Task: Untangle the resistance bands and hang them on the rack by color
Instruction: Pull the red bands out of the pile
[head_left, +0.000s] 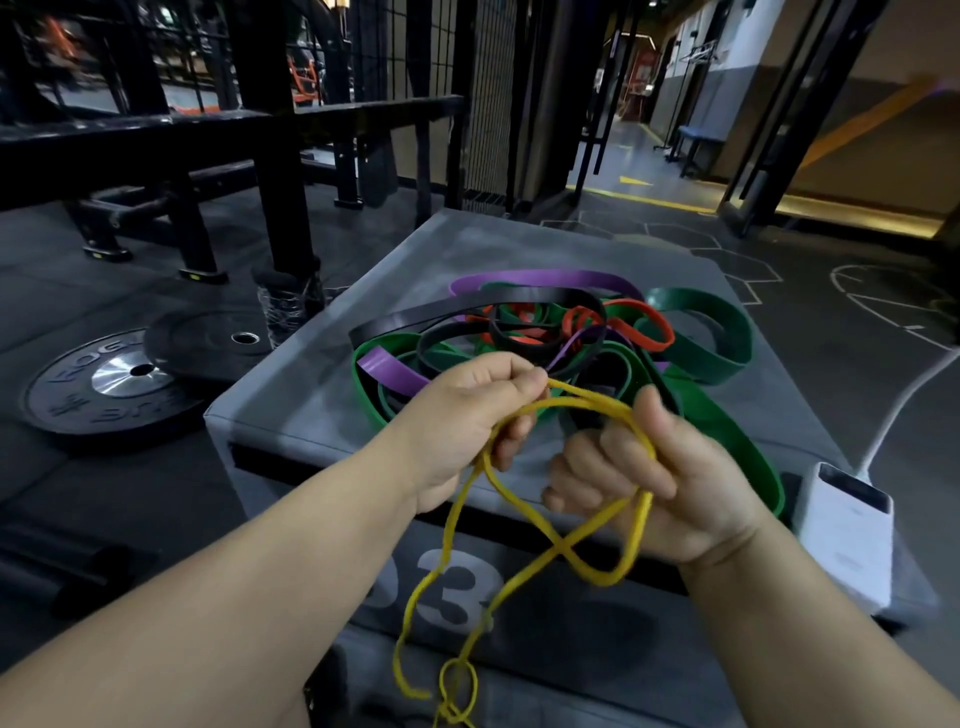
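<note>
A thin yellow band hangs twisted between both hands, its loops crossing and dangling down in front of the box. My left hand pinches one strand at its upper end. My right hand grips the other strands in curled fingers. Behind the hands, a tangled pile lies on the grey plyo box: wide green bands, black bands, purple bands and red bands, all looped through one another.
A white power bank with a white cable sits on the box's right corner. Two black weight plates lie on the floor at left. A black metal rack frame stands behind them. An open corridor runs back right.
</note>
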